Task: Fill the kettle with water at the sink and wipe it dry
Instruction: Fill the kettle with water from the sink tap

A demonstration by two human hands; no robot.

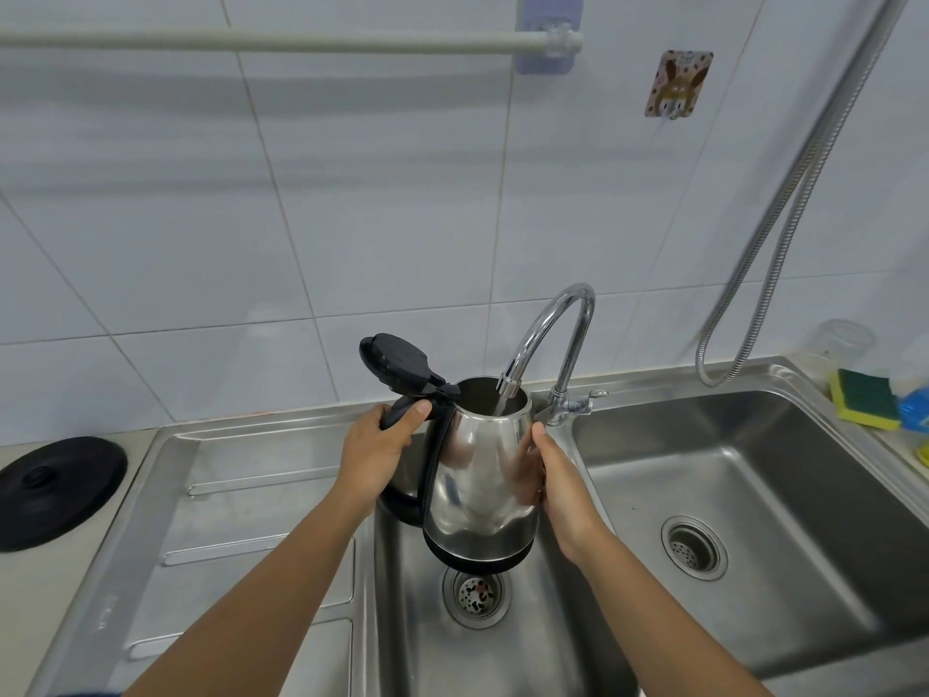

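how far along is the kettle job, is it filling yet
Done: lid flipped open, kettle under the faucet spout. In hand: water runs into it while the left hand grips the handle and the right hand steadies its side over the sink. Left: fill level hidden; wiping not begun.

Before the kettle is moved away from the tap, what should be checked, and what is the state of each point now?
1. Lid open: ok, the lid stands up, clear of the mouth.
2. Spout placed: ok, the faucet ends inside the kettle rim.
3. Grip: ok, the left hand grips the handle; the right hand rests on the kettle's side.
4. Fill level: cannot tell, the inside is hidden.
5. Tap shut off: not ok, water is running.
6. Kettle over the basin: ok, the drain lies below it.
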